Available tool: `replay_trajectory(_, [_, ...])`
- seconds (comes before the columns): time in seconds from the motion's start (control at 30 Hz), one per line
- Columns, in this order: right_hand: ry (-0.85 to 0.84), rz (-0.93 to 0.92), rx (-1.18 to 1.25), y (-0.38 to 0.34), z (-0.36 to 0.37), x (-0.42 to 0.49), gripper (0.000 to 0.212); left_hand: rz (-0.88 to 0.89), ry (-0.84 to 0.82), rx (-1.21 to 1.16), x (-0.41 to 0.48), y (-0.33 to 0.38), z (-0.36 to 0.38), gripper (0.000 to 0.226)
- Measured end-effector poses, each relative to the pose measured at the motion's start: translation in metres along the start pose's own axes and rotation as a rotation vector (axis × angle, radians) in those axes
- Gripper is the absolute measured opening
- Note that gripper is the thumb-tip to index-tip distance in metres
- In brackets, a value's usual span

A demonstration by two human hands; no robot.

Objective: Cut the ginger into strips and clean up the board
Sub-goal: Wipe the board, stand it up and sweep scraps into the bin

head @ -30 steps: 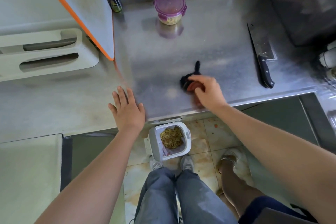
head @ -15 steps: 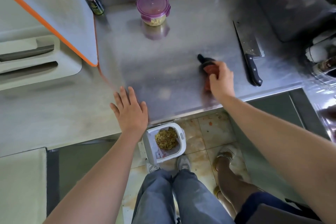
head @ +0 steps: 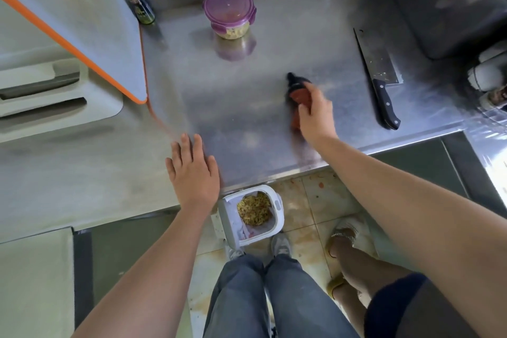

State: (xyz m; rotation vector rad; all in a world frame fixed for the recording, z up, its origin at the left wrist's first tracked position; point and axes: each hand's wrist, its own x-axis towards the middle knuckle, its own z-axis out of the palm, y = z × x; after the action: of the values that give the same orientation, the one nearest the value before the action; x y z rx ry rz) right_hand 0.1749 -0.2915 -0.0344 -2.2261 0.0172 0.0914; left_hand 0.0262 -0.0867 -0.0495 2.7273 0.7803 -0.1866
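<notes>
Though hard to call, looks like the clean-up end of the job, not the cutting; can see the right hand [head: 315, 115] with fingers curled over a scrunched dark-and-red rag [head: 299, 92], pressing it onto the brushed stainless-steel table [head: 233, 107]; got the left hand [head: 193, 170] lying flat close to the front edge, fingers straight, holding nothing. Reckon the ginger [head: 231, 32] already cut, sitting as pale strips inside the round clear tub with the purple clip lid [head: 229, 5] at the back of the table, well apart from the rag; can't swear to ginger through the plastic though. Found the grey cutting board with the orange rim [head: 82, 8] tilted up at the left, cut off by the frame; no way to judge its cleanliness from here. Next up, probably: drag the rag over the rest of the steel toward the front edge, above the small white floor bin [head: 229, 218] with yellowish scraps inside; mind the steel cleaver with the black riveted handle [head: 377, 68], lying flat near the rag hand, blade flecked with bits, so likely due a rinse too. Can't make out the rag's real shape, blurred and half under the palm.
</notes>
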Motion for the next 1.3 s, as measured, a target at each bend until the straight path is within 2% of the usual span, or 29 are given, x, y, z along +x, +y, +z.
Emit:
replay_trajectory(0.1, [-0.387,-0.19,0.029,-0.026,0.02,-0.024,0.054,0.035,0.016,-0.001,-0.001,-0.007,-0.001,0.052])
replay_trajectory(0.17, [-0.609,-0.281,-0.048,-0.035,0.029,-0.045,0.052,0.06,0.018,-0.032,-0.002,-0.011,-0.002,0.051])
replay_trajectory(0.23, [-0.705,-0.343,-0.091,-0.036,0.029,-0.064,0.046,0.083,0.021,-0.06,-0.005,-0.014,-0.004,0.049])
replay_trajectory(0.4, [-0.839,-0.289,-0.083,-0.029,0.006,-0.086,0.039,0.079,0.029,-0.056,-0.021,-0.022,-0.01,0.045])
replay_trajectory(0.47, [-0.819,-0.319,-0.128,-0.03,-0.003,-0.087,0.036,0.077,0.03,-0.045,-0.028,-0.024,-0.012,0.045])
replay_trajectory(0.6, [-0.405,-0.44,-0.029,-0.026,-0.004,-0.089,0.046,0.041,-0.013,-0.033,-0.041,-0.026,-0.016,0.047])
replay_trajectory(0.63, [-0.425,-0.491,-0.072,-0.022,0.0,-0.093,0.048,0.026,-0.033,-0.033,-0.043,-0.026,-0.017,0.048])
replay_trajectory(0.73, [-0.656,-0.567,-0.25,-0.005,0.013,-0.113,0.041,0.01,-0.105,-0.025,-0.048,-0.027,-0.019,0.051])
replay_trajectory(0.8, [-0.61,-0.65,-0.267,-0.008,0.012,-0.114,0.033,0.011,-0.135,-0.015,-0.05,-0.028,-0.022,0.051])
replay_trajectory(0.87, [-0.54,-0.862,-0.263,-0.023,0.012,-0.115,0.029,0.013,-0.151,-0.023,-0.05,-0.028,-0.024,0.051])
replay_trajectory(0.93, [-0.568,-1.08,-0.324,-0.03,0.021,-0.117,0.028,0.012,-0.148,-0.042,-0.05,-0.028,-0.025,0.051])
replay_trajectory(1.0, [-0.619,-1.253,-0.601,-0.022,0.034,-0.125,0.04,0.011,-0.154,-0.044,-0.051,-0.028,-0.025,0.05])
replay_trajectory(1.1, [-0.677,-1.21,-1.088,0.0,0.039,-0.134,0.051,0.012,-0.17,-0.039,-0.052,-0.03,-0.025,0.05])
replay_trajectory(1.17, [-0.833,-1.053,-1.26,0.006,0.034,-0.135,0.044,0.027,-0.171,-0.04,-0.052,-0.032,-0.026,0.05])
replay_trajectory(1.23, [-1.002,-0.888,-1.206,0.006,0.027,-0.131,0.033,0.033,-0.17,-0.044,-0.052,-0.032,-0.027,0.049])
replay_trajectory(1.3, [-1.072,-0.862,-0.964,-0.003,0.019,-0.125,0.027,0.029,-0.162,-0.048,-0.051,-0.03,-0.027,0.048])
